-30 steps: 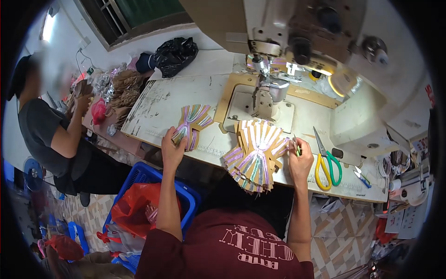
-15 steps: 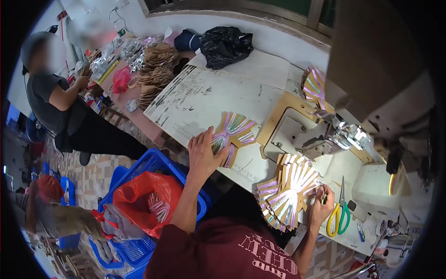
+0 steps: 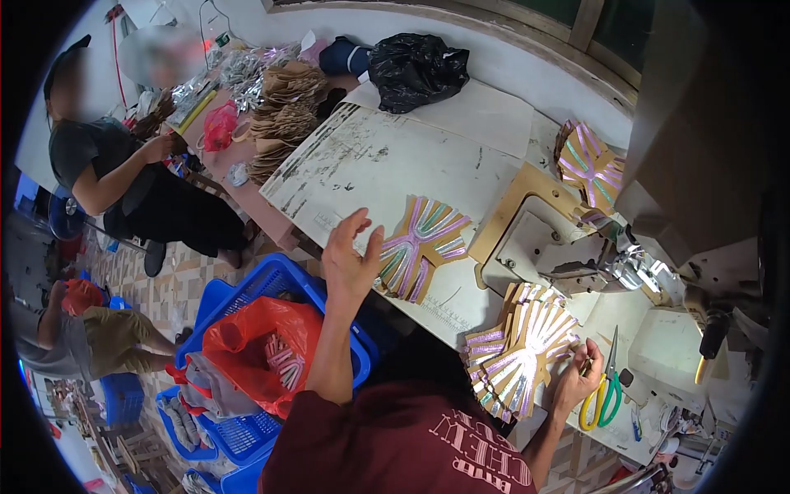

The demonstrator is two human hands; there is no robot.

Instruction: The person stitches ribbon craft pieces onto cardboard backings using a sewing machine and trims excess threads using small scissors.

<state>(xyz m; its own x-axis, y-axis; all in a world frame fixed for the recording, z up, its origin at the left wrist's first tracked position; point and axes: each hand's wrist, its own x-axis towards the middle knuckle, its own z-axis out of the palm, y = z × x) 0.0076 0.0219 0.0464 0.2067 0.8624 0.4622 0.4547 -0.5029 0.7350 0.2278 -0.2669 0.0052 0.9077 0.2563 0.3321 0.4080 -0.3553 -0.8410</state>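
Observation:
My left hand is raised with its fingers apart and holds nothing. Just to its right, a brown cut piece with shiny purple and green strips lies flat on the white table. My right hand is curled beside a fanned stack of similar brown pieces with shiny strips. Something small and dark shows between its fingers, too small to name. Scissors with yellow and green handles lie right of that hand. The sewing machine stands beyond the stack.
More striped pieces lie behind the machine. A black plastic bag sits at the table's back. Blue baskets, one with a red bag, stand at my left. Another person stands by a table with brown stacks.
My left hand has come off the striped piece and its fingers have spread. My right hand stays beside the stack. The view has shifted slightly, and the standing person has changed posture.

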